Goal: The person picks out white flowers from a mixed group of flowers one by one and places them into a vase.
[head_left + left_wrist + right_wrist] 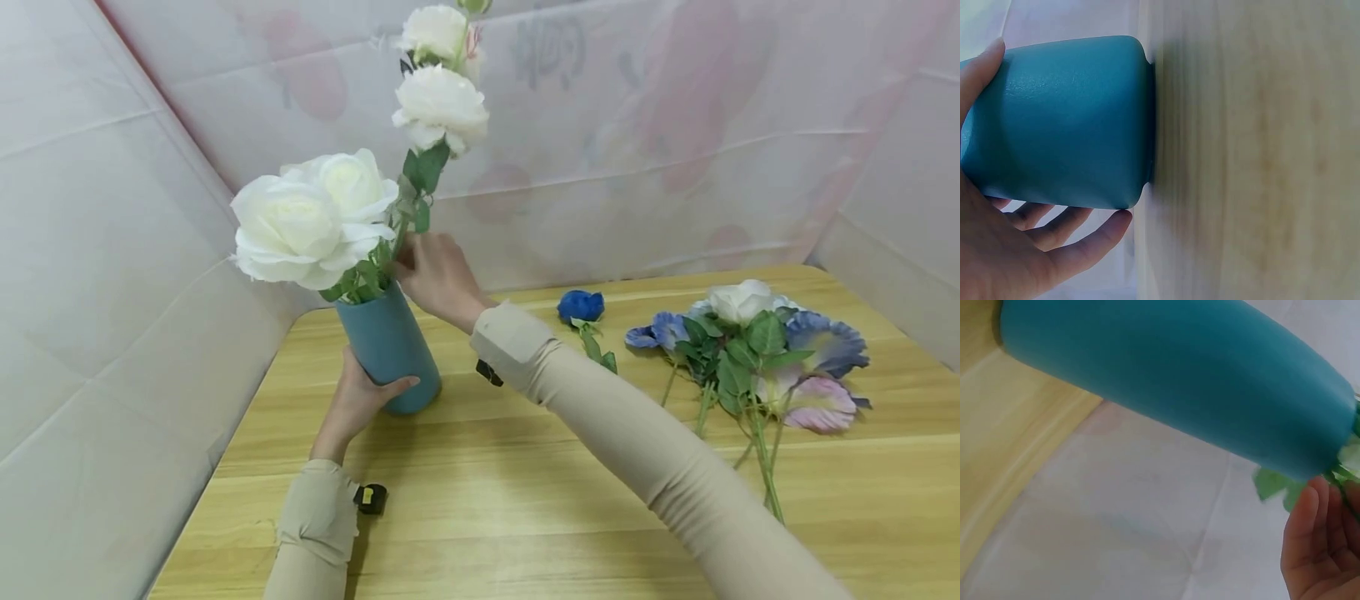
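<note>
A blue-green vase [388,342] stands on the wooden table, seen on its side in the left wrist view. My left hand [356,404] grips its lower part, with the thumb on one side and the fingers [1088,250] on the other. Large white flowers [300,221] with green leaves rise from its mouth. At the rim, my right hand [438,275] pinches the stem of a tall spray of white flowers [441,104]. In the right wrist view the fingertips [1310,503] meet the stem beside the vase's mouth; how deep the stem reaches inside is hidden.
To the right lies a single blue rose [581,307] with a leafy stem. Beyond it is a pile of white, blue and pink flowers [750,350], stems toward the front. Pale printed sheets [585,183] hang behind the table [480,500] and at both sides.
</note>
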`<action>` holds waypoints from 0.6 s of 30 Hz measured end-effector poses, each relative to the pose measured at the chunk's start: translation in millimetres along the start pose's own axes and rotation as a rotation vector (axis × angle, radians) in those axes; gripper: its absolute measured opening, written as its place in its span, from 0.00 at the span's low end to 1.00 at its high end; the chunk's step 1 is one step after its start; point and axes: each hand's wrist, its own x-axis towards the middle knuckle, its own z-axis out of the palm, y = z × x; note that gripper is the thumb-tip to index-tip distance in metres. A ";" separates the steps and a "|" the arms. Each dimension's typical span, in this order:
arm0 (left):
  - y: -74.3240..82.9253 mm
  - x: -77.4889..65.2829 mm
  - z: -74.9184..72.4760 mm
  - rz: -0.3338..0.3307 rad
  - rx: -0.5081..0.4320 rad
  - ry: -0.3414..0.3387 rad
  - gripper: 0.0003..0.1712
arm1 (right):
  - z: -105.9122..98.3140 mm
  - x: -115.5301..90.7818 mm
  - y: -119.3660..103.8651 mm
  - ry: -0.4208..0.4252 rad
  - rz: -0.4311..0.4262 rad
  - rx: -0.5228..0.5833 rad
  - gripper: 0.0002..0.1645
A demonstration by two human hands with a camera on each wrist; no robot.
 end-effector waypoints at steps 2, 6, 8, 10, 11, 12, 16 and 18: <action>0.3 0.3 0.1 0.000 -0.001 -0.003 0.68 | 4.0 -1.2 1.7 -0.030 0.002 -0.016 0.11; 1.0 1.0 0.4 0.011 0.004 0.001 0.67 | 8.6 -3.4 3.7 -0.060 -0.022 -0.040 0.14; 0.9 1.2 0.6 0.013 0.005 0.006 0.67 | 8.5 -3.9 4.7 -0.041 -0.024 -0.035 0.11; 1.1 1.2 1.1 0.009 0.007 0.009 0.67 | 6.8 -4.3 5.9 -0.008 -0.021 0.003 0.08; 1.1 1.1 1.4 0.005 0.010 0.011 0.67 | 5.7 -4.4 6.6 0.015 -0.027 0.027 0.07; 1.0 1.0 1.7 0.000 0.014 0.013 0.66 | 4.7 -4.7 7.4 0.038 -0.031 0.060 0.06; 1.1 0.7 2.4 -0.012 0.035 0.024 0.66 | 0.9 -5.2 9.9 0.107 -0.050 0.192 0.08; 0.8 1.0 2.3 -0.015 0.044 0.029 0.66 | -0.7 -5.9 9.8 0.114 -0.045 0.249 0.09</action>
